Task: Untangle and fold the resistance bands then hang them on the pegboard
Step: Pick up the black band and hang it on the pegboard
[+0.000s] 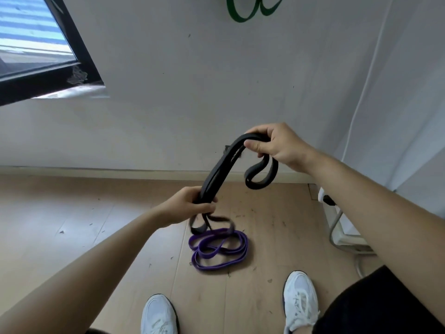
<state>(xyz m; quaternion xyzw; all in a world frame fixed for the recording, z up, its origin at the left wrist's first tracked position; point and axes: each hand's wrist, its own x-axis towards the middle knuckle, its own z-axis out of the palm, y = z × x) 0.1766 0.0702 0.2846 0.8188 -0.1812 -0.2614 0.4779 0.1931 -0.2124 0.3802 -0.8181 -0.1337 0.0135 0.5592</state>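
Person standing, both hands up w/ the flat black rubber resistance band (218, 169) stretched btwn them as several stacked strands. Right hand (277, 147) is higher, near the wall; its grip is pressed together, thumb and fingers pinching the gathered strands at the top so the layers stay aligned. A short loop hangs free just below that hand, prob. the fold end. Left hand (190, 206) is lower and closer to the body, grip wrapped shut around the same bundle; below it more black loops dangle, blurred, so can't tell how many. Holding high/low like this looks meant to let slack drop and show where strands cross.

Purple flat rubber resistance band (218, 249) lies in loose overlapping coils on the wooden floor (72, 225), just ahead of the white sneakers (299, 300): untouched, likely next in line. Green band (250, 8) hangs on the white wall (192, 92) at the top edge; peg itself is out of view. Judgement: black one mid-fold, hanging not yet done.
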